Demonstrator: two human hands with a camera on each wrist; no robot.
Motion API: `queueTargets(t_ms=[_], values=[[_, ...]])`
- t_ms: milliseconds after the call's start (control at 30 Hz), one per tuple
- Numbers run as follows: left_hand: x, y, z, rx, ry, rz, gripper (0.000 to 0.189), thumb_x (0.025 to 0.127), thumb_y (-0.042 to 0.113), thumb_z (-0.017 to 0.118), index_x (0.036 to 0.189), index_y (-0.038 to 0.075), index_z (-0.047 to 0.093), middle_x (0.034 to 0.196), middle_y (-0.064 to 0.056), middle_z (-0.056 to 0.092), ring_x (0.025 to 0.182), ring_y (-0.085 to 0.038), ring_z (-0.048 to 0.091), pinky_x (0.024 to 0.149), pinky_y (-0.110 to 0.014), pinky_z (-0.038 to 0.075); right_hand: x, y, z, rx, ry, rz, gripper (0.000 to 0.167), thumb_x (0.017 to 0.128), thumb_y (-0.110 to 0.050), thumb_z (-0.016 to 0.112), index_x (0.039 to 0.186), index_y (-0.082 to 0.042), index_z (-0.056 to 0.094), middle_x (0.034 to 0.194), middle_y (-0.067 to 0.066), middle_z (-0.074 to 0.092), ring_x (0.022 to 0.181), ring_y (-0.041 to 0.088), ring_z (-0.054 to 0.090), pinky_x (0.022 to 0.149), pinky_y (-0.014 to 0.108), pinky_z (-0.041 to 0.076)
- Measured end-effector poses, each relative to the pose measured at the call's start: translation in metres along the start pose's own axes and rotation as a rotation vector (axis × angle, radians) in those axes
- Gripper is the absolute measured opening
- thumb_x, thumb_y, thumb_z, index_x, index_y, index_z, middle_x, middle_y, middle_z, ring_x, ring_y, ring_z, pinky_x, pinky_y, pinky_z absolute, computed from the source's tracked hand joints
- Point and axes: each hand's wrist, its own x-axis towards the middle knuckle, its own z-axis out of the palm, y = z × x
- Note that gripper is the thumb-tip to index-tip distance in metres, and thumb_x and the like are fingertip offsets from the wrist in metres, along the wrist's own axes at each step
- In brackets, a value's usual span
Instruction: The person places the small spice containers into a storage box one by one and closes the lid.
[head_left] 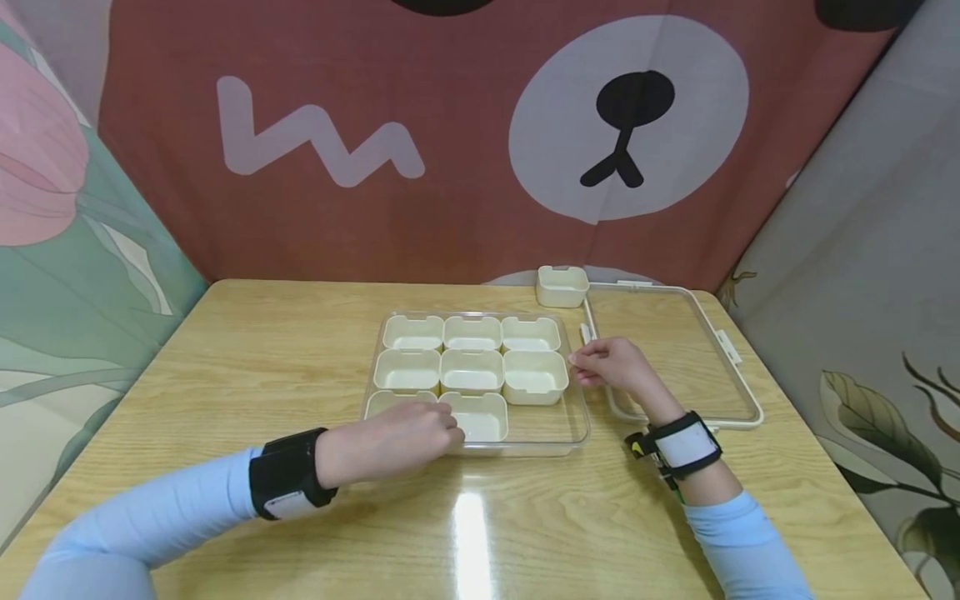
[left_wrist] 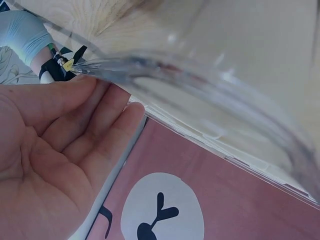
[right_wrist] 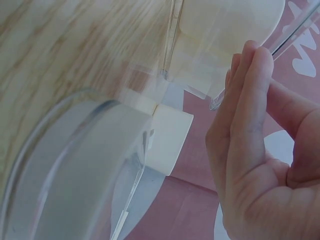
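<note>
A clear plastic box (head_left: 549, 427) on the table holds several small cream cups, arranged in rows. Over its front edge my left hand (head_left: 405, 442) reaches in with bent fingers, beside the front middle cup (head_left: 480, 418). Fingertips of this left hand (left_wrist: 70, 145) pass behind the clear rim in the left wrist view, so I cannot tell what they touch. At the box's right side, my right hand (head_left: 613, 365) pinches the clear rim between thumb and fingers, close to the middle-row right cup (head_left: 536, 379). This right hand (right_wrist: 250, 130) has its fingers nearly straight in the right wrist view.
A clear lid with a white frame (head_left: 738, 392) lies flat to the right of the box. One more cream cup (head_left: 562, 287) stands behind, by the lid's back left corner. A bear-print cloth (head_left: 465, 225) hangs along the table's back edge.
</note>
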Motion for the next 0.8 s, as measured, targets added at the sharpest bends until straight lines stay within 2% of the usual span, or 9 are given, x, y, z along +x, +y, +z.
queueTargets(t_ms=[267,800], values=[[-0.0003,0.0009,0.0007,0.001,-0.018,-0.003,0.025,0.072,-0.009,0.063,0.084,0.013,0.067,0.073,0.006,0.061,0.067,-0.008,0.052,0.057,-0.018,0.043,-0.0001,0.0004,0.0,0.008,-0.003,-0.008,0.033,0.092,-0.013,0.061,0.11,0.015,0.058,0.079,0.006,0.07,0.068,0.005,0.064,0.066,0.023,0.056],[-0.001,0.0004,-0.0006,-0.05,-0.018,-0.016,0.025,0.072,-0.01,0.062,0.084,0.012,0.066,0.072,0.003,0.06,0.067,-0.009,0.057,0.057,-0.018,0.046,-0.0001,-0.0003,0.0007,-0.005,0.003,0.004,0.032,0.092,-0.014,0.061,0.11,0.014,0.058,0.079,0.006,0.069,0.069,0.007,0.065,0.07,0.027,0.057]])
